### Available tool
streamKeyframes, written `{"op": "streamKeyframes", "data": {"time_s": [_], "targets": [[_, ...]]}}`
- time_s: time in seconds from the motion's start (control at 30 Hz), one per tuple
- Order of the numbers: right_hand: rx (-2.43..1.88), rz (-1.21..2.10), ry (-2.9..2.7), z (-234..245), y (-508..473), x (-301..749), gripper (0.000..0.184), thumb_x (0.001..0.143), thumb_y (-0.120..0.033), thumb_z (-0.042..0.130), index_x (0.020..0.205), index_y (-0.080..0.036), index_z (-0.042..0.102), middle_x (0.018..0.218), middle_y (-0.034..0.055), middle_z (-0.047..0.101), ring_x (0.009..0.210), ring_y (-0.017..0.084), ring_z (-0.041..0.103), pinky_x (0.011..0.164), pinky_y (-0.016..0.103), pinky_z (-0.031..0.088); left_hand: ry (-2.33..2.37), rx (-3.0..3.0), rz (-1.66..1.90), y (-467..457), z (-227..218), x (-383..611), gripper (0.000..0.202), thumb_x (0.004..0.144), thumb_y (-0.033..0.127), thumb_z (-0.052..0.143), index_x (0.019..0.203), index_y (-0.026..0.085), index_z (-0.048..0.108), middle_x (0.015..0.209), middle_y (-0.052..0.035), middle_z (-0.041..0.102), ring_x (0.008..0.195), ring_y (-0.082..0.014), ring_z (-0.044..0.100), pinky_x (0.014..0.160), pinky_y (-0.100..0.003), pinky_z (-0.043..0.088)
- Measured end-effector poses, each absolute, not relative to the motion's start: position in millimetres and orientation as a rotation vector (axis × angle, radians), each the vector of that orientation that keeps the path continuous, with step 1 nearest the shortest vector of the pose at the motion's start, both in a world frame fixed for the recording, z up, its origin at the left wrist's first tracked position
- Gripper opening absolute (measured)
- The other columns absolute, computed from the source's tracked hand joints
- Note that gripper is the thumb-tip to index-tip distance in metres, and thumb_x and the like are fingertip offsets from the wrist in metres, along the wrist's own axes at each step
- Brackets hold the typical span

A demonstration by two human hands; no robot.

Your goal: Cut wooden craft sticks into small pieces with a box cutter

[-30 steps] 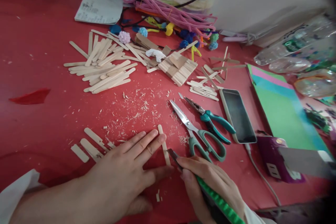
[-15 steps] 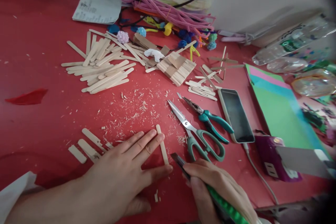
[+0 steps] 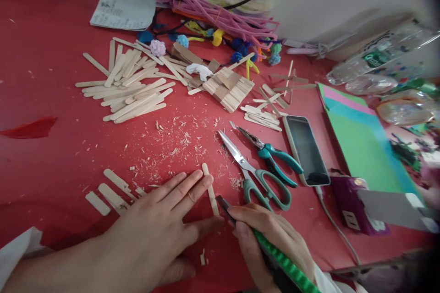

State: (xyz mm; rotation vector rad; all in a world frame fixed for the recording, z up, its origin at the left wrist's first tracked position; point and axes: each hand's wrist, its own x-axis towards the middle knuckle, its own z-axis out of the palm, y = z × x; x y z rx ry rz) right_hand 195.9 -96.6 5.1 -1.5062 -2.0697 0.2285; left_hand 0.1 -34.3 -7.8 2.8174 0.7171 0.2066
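My left hand (image 3: 161,224) lies flat on the red table, fingers stretched out and pressing down a thin wooden stick (image 3: 210,187). My right hand (image 3: 271,238) is closed round a green-handled utility knife (image 3: 278,258). Its dark blade tip (image 3: 223,202) touches the near end of the stick, beside my left thumb. Wood shavings (image 3: 182,139) are scattered just beyond my fingers. A few cut stick pieces (image 3: 110,190) lie to the left of my left hand.
Green-handled scissors (image 3: 257,176) and teal pliers (image 3: 271,153) lie right of the stick, then a phone (image 3: 304,149) with a cable. A pile of craft sticks (image 3: 130,87), a glued stick panel (image 3: 228,88), pipe cleaners (image 3: 223,16), coloured paper (image 3: 364,142) and plastic bottles (image 3: 378,57) lie farther back.
The knife blade drew back from the stick half a second ago and is now against its near end again. My left hand has stayed flat on the stick.
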Motion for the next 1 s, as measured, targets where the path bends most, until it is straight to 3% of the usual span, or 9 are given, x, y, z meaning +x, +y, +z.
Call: {"op": "streamKeyframes", "data": {"time_s": [0.33,0.57,0.87,1.0], "targets": [[-1.526,0.256,-2.002,0.7,-98.5,194.2,0.017,0.085,-0.014,0.046,0.096,-0.021,0.057,0.076,-0.002,0.07,0.072,0.01,0.066,0.075,0.016,0.051,0.709,2.812,0.185,-34.5,-6.6,-0.5,0.065,0.066,0.068,0.06,0.124,0.039,0.053,0.136,-0.0066,0.049,0.124,-0.0259,0.045,0.099,-0.036,0.031],[-1.503,0.275,-2.018,1.5,-96.3,192.3,0.017,0.085,-0.013,0.045,0.095,-0.02,0.057,0.073,-0.0006,0.069,0.066,0.012,0.066,0.068,0.021,0.053,0.703,2.795,0.142,-35.7,-8.6,0.0,0.068,0.069,0.068,0.057,0.13,0.039,0.046,0.14,-0.0045,0.045,0.127,-0.0259,0.041,0.101,-0.037,0.029],[-1.452,0.421,-2.023,9.5,-82.3,188.1,0.019,0.083,-0.008,0.044,0.092,-0.021,0.054,0.068,-0.0007,0.066,0.057,0.012,0.064,0.053,0.02,0.052,0.684,2.776,0.135,-35.2,-8.0,-2.0,0.059,0.074,0.063,0.057,0.128,0.04,0.048,0.135,-0.0043,0.051,0.124,-0.0251,0.045,0.1,-0.038,0.028],[-1.449,0.365,-2.052,10.2,-84.7,188.0,0.02,0.082,-0.006,0.044,0.094,-0.019,0.054,0.069,0.0006,0.067,0.06,0.012,0.065,0.057,0.02,0.054,0.684,2.784,0.129,-34.7,-7.1,-1.8,0.064,0.072,0.064,0.057,0.13,0.04,0.045,0.137,-0.0048,0.048,0.126,-0.0251,0.042,0.1,-0.037,0.029]]}}
